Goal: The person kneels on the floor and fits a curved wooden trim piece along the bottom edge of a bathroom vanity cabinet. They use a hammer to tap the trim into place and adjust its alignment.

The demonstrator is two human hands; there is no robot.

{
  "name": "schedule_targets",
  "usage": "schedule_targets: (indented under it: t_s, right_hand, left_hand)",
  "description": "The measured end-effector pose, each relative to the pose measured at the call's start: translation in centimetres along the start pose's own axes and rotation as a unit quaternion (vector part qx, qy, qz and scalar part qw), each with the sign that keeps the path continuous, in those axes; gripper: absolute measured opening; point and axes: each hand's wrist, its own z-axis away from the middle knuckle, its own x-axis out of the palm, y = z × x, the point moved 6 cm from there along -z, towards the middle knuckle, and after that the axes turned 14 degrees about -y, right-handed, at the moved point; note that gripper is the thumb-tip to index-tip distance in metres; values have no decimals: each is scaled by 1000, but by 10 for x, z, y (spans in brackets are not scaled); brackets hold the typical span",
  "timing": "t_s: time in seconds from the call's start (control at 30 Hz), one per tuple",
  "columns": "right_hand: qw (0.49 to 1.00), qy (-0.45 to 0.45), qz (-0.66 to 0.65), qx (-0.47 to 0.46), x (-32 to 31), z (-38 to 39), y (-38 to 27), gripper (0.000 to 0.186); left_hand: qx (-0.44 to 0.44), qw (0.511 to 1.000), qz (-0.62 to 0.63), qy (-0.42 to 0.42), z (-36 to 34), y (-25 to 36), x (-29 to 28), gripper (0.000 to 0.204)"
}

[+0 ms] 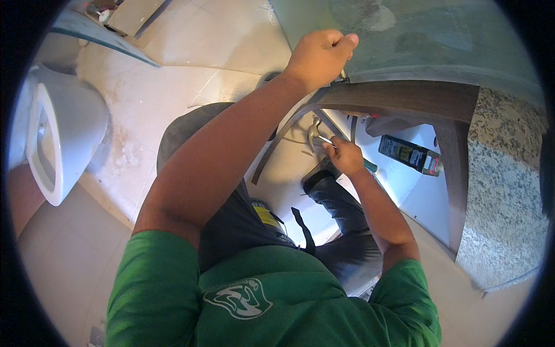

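Note:
My right hand (347,157) is closed around the handle of a claw hammer. The metal hammer head (314,134) points left, and the green end of its handle shows past my wrist. Farther up, my left hand (322,56) makes a fist at the far left corner of a dark wooden cabinet frame (404,95), in front of a greenish glass panel (416,43). A small metallic piece shows just below the fist; whatever the fingers grip is hidden. Thin dark strips (265,162) curve down from this corner, left of the hammer.
Inside the white-lined cabinet lies a dark bottle-like container (404,153). A speckled granite piece (503,179) stands to the right. At left are a white toilet (69,133) and a glass edge (104,40). A cardboard box (133,16) sits far left on the tiled floor.

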Motion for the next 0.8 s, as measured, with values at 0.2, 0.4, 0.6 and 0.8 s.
schedule_targets:
  t_s: [0.2,0.4,0.6,0.8]
  right_hand:
    - [998,56,24,11,-16,15,16,33]
    - [997,82,5,-5,-27,23,13,33]
    - [999,38,20,-29,-30,19,1,33]
    - [1000,3,18,6,2,-14,14,22]
  left_hand:
    - [54,969,-186,-153,8,-14,46,30]
    - [134,911,-361,-149,10,-20,80,38]
    - [141,897,-389,-153,7,-14,97,41]
    - [133,857,-464,-183,6,-13,112,40]
